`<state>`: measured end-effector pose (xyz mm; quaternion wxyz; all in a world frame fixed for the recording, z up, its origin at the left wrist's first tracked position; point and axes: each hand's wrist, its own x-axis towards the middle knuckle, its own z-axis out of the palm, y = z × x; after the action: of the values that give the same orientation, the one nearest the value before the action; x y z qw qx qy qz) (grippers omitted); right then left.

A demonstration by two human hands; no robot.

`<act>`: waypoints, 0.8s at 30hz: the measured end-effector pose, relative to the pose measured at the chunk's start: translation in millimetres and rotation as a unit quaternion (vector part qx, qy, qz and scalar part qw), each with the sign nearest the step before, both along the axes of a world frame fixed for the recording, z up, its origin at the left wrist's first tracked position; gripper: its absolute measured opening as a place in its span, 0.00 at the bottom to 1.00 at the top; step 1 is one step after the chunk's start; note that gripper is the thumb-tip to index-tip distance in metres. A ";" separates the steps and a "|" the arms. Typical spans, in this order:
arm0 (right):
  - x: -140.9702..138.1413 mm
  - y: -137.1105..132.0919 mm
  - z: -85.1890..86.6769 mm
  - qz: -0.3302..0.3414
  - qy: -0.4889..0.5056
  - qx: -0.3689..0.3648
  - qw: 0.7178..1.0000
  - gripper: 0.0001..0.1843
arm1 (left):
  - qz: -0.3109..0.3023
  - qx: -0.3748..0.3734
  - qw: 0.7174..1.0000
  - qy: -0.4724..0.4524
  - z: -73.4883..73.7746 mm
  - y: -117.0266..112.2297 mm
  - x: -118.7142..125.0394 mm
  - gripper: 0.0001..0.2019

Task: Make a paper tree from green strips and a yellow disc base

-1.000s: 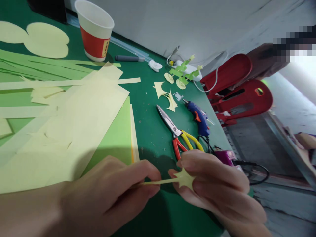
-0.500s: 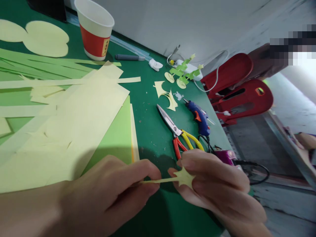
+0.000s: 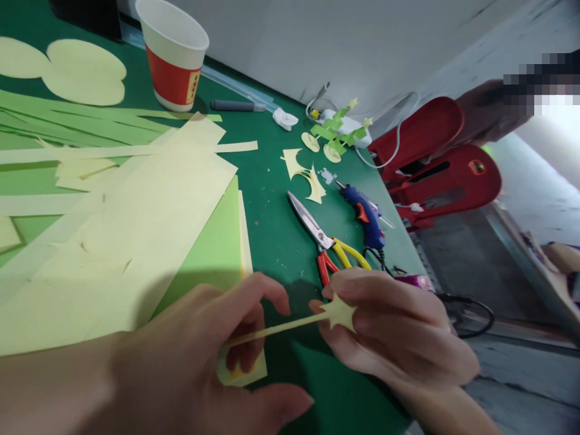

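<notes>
My right hand (image 3: 399,335) pinches a pale yellow paper star (image 3: 339,313) between thumb and fingers. A thin paper stem (image 3: 285,326) runs left from the star towards my left hand (image 3: 226,350). The left thumb and index finger are spread apart, with the other fingers curled behind the stem. At the stem's far end a pale round piece (image 3: 223,368) shows, partly hidden by the left hand. Just beyond the right hand lie scissors (image 3: 321,238) with one red and one yellow handle.
Pale and green paper sheets (image 3: 167,211) cover the left side. Behind stand a paper cup (image 3: 174,60) and finished paper flowers (image 3: 338,133). A blue glue gun (image 3: 369,217), paper scraps (image 3: 308,175) and a grey pen (image 3: 235,106) lie on the green table (image 3: 272,235). Red chairs (image 3: 453,187) stand at right.
My left thumb and index finger have parted from the stem, uncovering more of it. The star has tilted slightly in my right hand, its stem now sloping down to the left.
</notes>
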<state>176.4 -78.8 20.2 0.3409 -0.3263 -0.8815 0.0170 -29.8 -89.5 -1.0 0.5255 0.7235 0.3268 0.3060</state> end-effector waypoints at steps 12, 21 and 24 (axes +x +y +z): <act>-20.1 12.7 -9.9 0.089 0.400 -0.310 0.858 0.15 | 0.122 0.076 0.988 -0.050 4.2 11.2 1.1 0.10; -28.9 11.6 -5.2 0.118 0.474 -0.649 0.583 0.07 | 0.139 0.291 0.945 0.055 24.2 27.8 -7.3 0.13; -31.0 10.6 -3.5 0.124 0.473 -0.674 0.553 0.07 | 0.104 0.303 0.945 0.070 31.1 32.3 -12.0 0.13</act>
<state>145.4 -68.3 16.7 0.3833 -0.2927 -0.3556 0.8006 -41.7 -57.3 30.1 0.2227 0.8301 0.3282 0.3920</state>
